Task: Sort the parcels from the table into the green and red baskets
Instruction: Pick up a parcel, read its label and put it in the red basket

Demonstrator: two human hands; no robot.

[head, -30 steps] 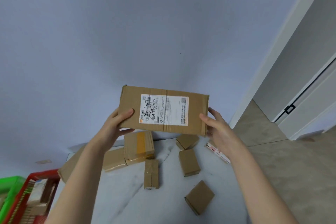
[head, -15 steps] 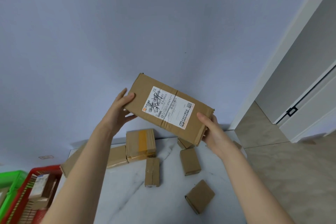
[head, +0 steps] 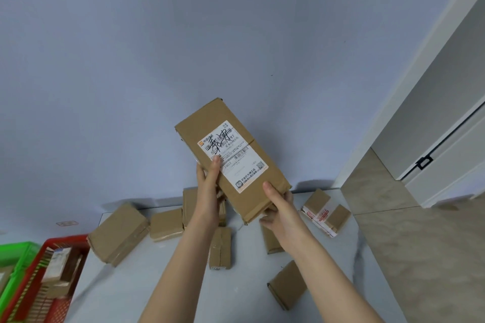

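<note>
I hold a flat brown cardboard parcel (head: 231, 139) with a white shipping label up in front of the wall, tilted steeply, one short end up. My left hand (head: 208, 186) grips its left long edge, thumb on the label. My right hand (head: 279, 207) grips its lower end. Several smaller brown parcels lie on the white marble table (head: 157, 283) below, among them a large one (head: 118, 233) at the left and one with red-and-white tape (head: 325, 212) at the right. The red basket (head: 39, 283) with parcels inside and the green basket (head: 13, 252) stand at the lower left.
A pale blue wall rises behind the table. To the right are a tiled floor (head: 420, 244) and a white door frame (head: 409, 73) with a door. The table's right edge runs near the floor.
The parcel has turned from lying level to standing steeply on end. My left hand slid toward its middle and my right hand shifted under its lower end. The view dipped a little.
</note>
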